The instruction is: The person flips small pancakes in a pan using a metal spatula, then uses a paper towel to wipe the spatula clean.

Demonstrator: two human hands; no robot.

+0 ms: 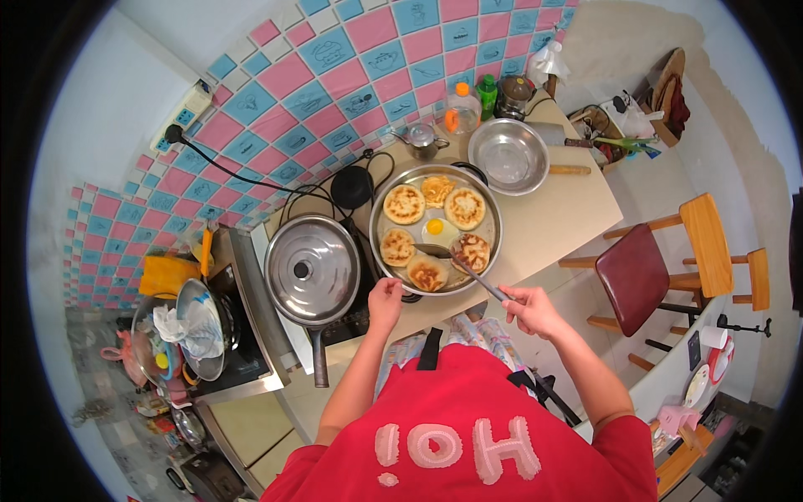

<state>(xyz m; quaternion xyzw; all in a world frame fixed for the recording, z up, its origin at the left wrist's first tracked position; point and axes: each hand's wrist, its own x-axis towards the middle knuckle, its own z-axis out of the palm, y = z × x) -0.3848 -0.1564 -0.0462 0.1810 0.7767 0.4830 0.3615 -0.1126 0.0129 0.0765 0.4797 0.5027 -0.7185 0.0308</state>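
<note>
In my right hand (528, 309) is the handle of a metal spatula (480, 279), whose head lies in a wide round metal pan (500, 251), between the egg and the lower flatbreads. Several browned flatbreads (404, 204) ring a fried egg with a whole yolk (435, 226); a folded, browned piece of egg (437, 190) sits at the far side. My left hand (385, 301) is at the pan's near left rim, fingertips together; whether it touches the rim or pinches something small I cannot tell.
Left of the pan, a lidded frying pan (313, 270) stands on an induction cooker (348, 320). A metal bowl (509, 157), small teapot (423, 141), bottle with orange cap (463, 110) and cleaver (549, 133) are behind and right. A chair (632, 279) stands at the right.
</note>
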